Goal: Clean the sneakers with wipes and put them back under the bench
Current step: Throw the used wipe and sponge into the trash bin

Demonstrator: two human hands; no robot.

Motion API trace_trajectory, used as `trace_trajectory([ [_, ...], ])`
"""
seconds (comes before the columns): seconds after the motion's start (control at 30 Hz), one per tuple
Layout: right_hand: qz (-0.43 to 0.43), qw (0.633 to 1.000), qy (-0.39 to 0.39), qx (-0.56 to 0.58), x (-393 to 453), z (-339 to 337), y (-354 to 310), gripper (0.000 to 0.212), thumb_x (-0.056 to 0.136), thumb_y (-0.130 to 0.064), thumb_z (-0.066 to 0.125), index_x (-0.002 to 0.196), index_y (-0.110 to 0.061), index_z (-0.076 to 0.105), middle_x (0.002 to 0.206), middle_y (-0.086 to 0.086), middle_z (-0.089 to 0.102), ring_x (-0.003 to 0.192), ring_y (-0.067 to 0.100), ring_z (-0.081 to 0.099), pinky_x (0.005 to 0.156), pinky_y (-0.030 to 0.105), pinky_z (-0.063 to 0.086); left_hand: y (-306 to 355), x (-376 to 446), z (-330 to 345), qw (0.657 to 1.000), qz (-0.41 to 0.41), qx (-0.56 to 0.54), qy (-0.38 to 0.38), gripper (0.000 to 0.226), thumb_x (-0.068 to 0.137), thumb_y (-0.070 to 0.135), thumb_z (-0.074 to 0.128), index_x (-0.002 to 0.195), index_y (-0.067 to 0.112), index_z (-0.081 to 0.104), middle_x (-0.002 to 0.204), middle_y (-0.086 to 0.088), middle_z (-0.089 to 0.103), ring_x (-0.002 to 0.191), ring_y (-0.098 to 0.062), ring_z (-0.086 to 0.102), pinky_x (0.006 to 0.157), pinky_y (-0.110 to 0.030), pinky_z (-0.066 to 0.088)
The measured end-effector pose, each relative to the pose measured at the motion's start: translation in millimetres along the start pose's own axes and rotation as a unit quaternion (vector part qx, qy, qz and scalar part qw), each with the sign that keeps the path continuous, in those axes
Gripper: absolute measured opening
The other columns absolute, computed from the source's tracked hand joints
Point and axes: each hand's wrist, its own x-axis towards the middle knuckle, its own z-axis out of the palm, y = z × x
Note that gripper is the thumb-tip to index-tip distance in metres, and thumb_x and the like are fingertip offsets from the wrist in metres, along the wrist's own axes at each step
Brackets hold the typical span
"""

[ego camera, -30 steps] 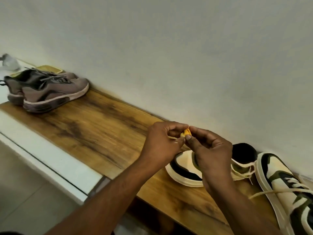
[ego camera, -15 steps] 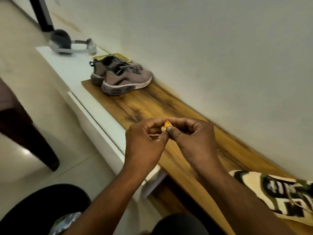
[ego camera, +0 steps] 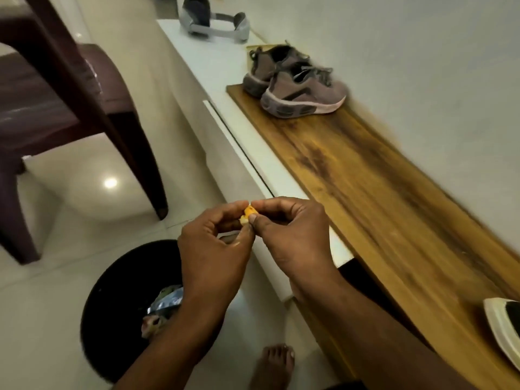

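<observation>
Left hand (ego camera: 209, 246) and right hand (ego camera: 292, 235) together pinch small orange scrap (ego camera: 248, 214) with curled fingers, above black bin (ego camera: 112, 305); grey sneakers (ego camera: 292, 83) on wooden bench (ego camera: 380, 198) near wall; cream sneaker (ego camera: 503, 325) at right edge.

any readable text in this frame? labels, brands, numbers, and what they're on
None readable.
Grey sneakers: dark side stripe, no legible brand.
Small orange piece pinched between left hand and right hand: no print visible.
Foil wrapper in the black bin: too blurred to tell.
</observation>
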Motion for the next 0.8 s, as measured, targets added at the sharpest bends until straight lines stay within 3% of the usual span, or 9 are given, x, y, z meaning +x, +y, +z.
trace_trajectory([
  [0.17, 0.032, 0.996, -0.072, -0.042, -27, 55, 26, 0.016, 0.085, -0.018, 0.084, 0.1, -0.026, 0.082, 0.087, -0.012, 0.079, 0.082, 0.0, 0.074, 0.072, 0.02, 0.062, -32, -24, -55, 0.998, -0.051, 0.005, 0.036, 0.026, 0.089, 0.006, 0.081, 0.108, 0.024, 0.079, 0.096, 0.008, 0.079, 0.088, -0.004, 0.076, 0.074, -0.02, 0.061],
  [0.5, 0.092, 0.982, -0.15, -0.072, -69, 153, 79, 0.014, 0.085, -0.013, 0.083, 0.094, -0.025, 0.082, 0.084, -0.012, 0.079, 0.08, 0.004, 0.076, 0.076, 0.033, 0.065, -106, -57, -138, 0.98, -0.113, 0.085, 0.142, 0.032, 0.088, 0.003, 0.081, 0.111, 0.025, 0.076, 0.107, 0.005, 0.075, 0.089, -0.002, 0.075, 0.074, -0.019, 0.061],
  [0.67, 0.116, 0.979, -0.143, -0.09, -81, 176, 102, 0.016, 0.085, -0.008, 0.083, 0.096, -0.019, 0.083, 0.081, -0.009, 0.077, 0.072, -0.002, 0.073, 0.061, 0.017, 0.059, -128, -65, -157, 0.974, -0.137, 0.116, 0.135, 0.043, 0.086, 0.0, 0.082, 0.106, 0.036, 0.072, 0.109, 0.004, 0.074, 0.09, 0.001, 0.074, 0.074, -0.016, 0.059],
  [0.8, 0.108, 0.974, -0.14, -0.143, -79, 174, 116, 0.028, 0.082, -0.002, 0.079, 0.103, -0.02, 0.082, 0.09, -0.01, 0.078, 0.082, -0.001, 0.073, 0.082, 0.024, 0.062, -139, -68, -163, 0.969, -0.158, 0.143, 0.123, 0.053, 0.082, 0.006, 0.086, 0.107, 0.048, 0.067, 0.111, 0.012, 0.073, 0.092, 0.002, 0.073, 0.08, -0.029, 0.064],
])
